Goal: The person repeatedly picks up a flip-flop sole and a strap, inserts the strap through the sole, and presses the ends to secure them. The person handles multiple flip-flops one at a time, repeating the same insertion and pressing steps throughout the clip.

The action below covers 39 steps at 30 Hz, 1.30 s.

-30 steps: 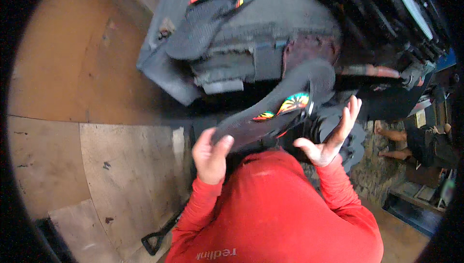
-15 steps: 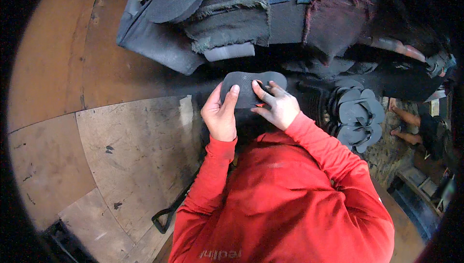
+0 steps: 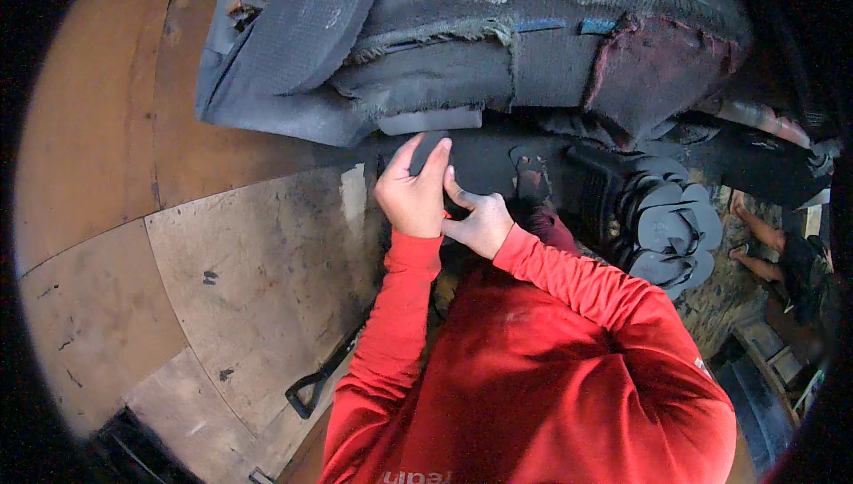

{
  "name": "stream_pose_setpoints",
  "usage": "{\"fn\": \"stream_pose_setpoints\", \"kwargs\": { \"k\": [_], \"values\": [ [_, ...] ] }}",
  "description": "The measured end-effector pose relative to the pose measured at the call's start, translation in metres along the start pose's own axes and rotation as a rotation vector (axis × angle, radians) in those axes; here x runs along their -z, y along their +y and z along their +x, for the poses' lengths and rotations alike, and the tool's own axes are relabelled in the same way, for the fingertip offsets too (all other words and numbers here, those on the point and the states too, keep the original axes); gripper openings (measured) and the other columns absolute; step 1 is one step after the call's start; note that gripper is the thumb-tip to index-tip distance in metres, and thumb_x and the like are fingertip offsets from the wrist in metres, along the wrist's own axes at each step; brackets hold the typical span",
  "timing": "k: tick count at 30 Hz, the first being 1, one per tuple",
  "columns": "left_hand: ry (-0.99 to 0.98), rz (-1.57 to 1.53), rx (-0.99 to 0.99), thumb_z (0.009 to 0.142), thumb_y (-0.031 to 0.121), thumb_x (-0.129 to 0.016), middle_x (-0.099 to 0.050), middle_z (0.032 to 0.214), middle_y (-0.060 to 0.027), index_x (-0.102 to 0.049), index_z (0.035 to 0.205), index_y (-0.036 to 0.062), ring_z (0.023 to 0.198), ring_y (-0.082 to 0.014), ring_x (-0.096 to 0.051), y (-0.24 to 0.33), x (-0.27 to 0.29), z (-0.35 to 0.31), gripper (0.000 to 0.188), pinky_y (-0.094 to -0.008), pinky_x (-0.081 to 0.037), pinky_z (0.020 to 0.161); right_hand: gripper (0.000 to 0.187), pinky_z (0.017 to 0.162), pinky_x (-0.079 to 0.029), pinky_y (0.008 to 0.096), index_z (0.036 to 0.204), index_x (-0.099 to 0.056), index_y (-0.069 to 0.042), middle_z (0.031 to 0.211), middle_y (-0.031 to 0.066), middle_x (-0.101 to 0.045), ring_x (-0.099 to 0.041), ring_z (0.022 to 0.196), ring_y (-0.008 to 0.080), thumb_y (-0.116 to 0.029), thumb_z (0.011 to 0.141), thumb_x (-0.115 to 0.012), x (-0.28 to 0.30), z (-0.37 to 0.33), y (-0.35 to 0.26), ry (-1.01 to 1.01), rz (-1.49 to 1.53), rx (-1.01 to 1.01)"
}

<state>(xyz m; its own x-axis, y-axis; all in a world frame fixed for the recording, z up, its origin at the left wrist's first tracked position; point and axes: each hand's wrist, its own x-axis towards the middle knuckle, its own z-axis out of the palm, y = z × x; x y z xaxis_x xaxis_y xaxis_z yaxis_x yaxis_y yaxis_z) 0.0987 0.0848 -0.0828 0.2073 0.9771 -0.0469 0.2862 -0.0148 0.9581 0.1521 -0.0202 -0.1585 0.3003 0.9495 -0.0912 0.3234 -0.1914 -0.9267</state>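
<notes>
My left hand [image 3: 410,195] is closed on a dark grey flip-flop sole [image 3: 430,153], its thumb and fingers on either side. The sole is tipped, so only a narrow dark part shows between the fingers. Close beside it, my right hand [image 3: 485,224] curls its fingers and thumb around the near part of the sole, which is mostly hidden by the hands. A small orange-red bit [image 3: 458,212] shows between the two hands. Just beyond my left fingertips is a pale grey roller [image 3: 435,120] under a dusty cloth-draped cover [image 3: 444,75].
A larger dark textured sheet [image 3: 320,31] lies over the cover at upper left. Several grey flip-flops [image 3: 668,228] are stacked at my right, beside a dark crate [image 3: 589,184]. Wooden panels [image 3: 258,288] lie to the left. Another person's legs [image 3: 760,226] show at far right.
The sole has turned from showing its broad face to being nearly edge-on. My left hand has moved up toward the roller, and my right hand has shifted slightly left and down.
</notes>
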Motion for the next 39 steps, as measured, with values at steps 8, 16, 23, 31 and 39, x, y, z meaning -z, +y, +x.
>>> {"fn": "stream_pose_setpoints", "kwargs": {
  "k": [8, 16, 23, 31, 39],
  "values": [
    [0.058, -0.451, 0.127, 0.090, 0.002, -0.069, -0.069, 0.105, -0.0099, -0.063, 0.113, -0.0085, 0.092, -0.0121, -0.063, -0.001, -0.011, -0.025, 0.026, -0.0268, -0.051, 0.087, 0.073, 0.071, -0.056, 0.0457, 0.148, -0.044, -0.011, 0.090, 0.0214, -0.067, -0.068, 0.077, 0.0383, -0.033, 0.082, -0.068, 0.101, 0.003, -0.019, -0.188, -0.579, 0.063],
    [0.136, -0.539, 0.057, 0.094, -0.003, -0.061, -0.067, 0.113, -0.0139, -0.060, 0.114, -0.0065, 0.100, -0.0159, -0.064, 0.039, 0.011, -0.035, 0.021, -0.0302, -0.049, 0.093, 0.069, 0.072, -0.056, 0.0463, 0.148, -0.044, -0.017, 0.093, 0.0222, -0.066, -0.068, 0.081, 0.0379, -0.029, 0.084, -0.066, 0.125, 0.028, -0.062, -0.278, -0.623, 0.227],
    [0.141, -0.454, -0.028, 0.095, 0.000, -0.060, -0.067, 0.112, -0.0143, -0.058, 0.116, -0.0061, 0.101, -0.0175, -0.064, 0.077, 0.047, -0.042, 0.022, -0.0321, -0.050, 0.094, 0.070, 0.076, -0.056, 0.0453, 0.147, -0.045, -0.016, 0.090, 0.0232, -0.066, -0.068, 0.082, 0.0377, -0.029, 0.082, -0.068, 0.108, 0.028, -0.088, -0.195, -0.542, 0.376],
    [0.183, -0.360, -0.100, 0.095, 0.003, -0.062, -0.065, 0.114, -0.0156, -0.055, 0.118, -0.0065, 0.101, -0.0182, -0.064, 0.110, 0.080, -0.065, 0.026, -0.0330, -0.051, 0.094, 0.074, 0.085, -0.057, 0.0472, 0.147, -0.044, -0.017, 0.097, 0.0216, -0.065, -0.066, 0.099, 0.0405, -0.029, 0.080, -0.071, 0.093, 0.014, -0.115, -0.073, -0.522, 0.541],
    [0.289, -0.357, -0.117, 0.093, 0.005, -0.064, -0.063, 0.110, -0.0141, -0.053, 0.117, -0.0035, 0.099, -0.0180, -0.062, 0.119, 0.106, -0.102, 0.027, -0.0329, -0.050, 0.092, 0.059, 0.091, -0.054, 0.0511, 0.141, -0.054, -0.025, 0.094, 0.0239, -0.067, -0.066, 0.098, 0.0436, -0.025, 0.083, -0.064, 0.084, 0.003, -0.132, -0.016, -0.474, 0.706]
  ]
}}
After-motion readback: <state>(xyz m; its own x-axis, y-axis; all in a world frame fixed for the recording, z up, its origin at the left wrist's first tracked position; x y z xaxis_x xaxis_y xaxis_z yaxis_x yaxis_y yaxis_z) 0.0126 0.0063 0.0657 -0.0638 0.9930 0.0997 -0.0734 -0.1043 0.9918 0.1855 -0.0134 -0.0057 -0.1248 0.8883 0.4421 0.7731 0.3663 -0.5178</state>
